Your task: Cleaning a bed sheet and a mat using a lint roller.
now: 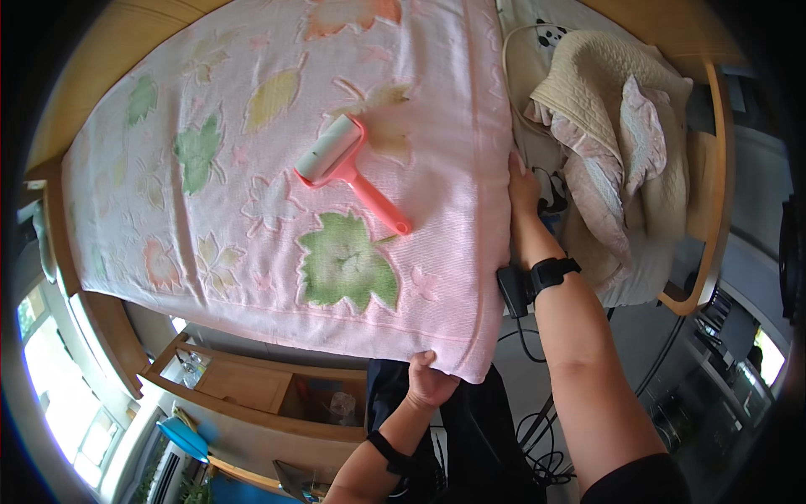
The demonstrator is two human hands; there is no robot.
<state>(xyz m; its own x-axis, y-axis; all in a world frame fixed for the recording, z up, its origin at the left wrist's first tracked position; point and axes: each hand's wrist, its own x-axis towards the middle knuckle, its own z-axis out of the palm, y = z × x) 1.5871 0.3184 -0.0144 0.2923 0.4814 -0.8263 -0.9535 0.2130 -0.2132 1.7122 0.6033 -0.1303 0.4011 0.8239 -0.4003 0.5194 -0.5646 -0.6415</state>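
Observation:
A pink towelling cover with a leaf pattern [245,252] lies over the bed, its near corner at the lower middle. My left hand [433,380] grips the cover's near edge by that corner, thumb on top and fingers underneath. My right hand [524,183] rests against the cover's right side edge, higher up; its fingers are partly hidden, so its hold cannot be told. On the cover lies a lint roller with a pink handle [378,205], its white roll towards the upper left, touched by neither hand.
Right of the cover, a beige quilted blanket [582,94] and a crumpled pale pink cloth [595,183] lie heaped on the bed. A wooden bed rail [715,252] stands beyond. Below are a wooden drawer unit [252,378] and black cables [544,441] on the floor.

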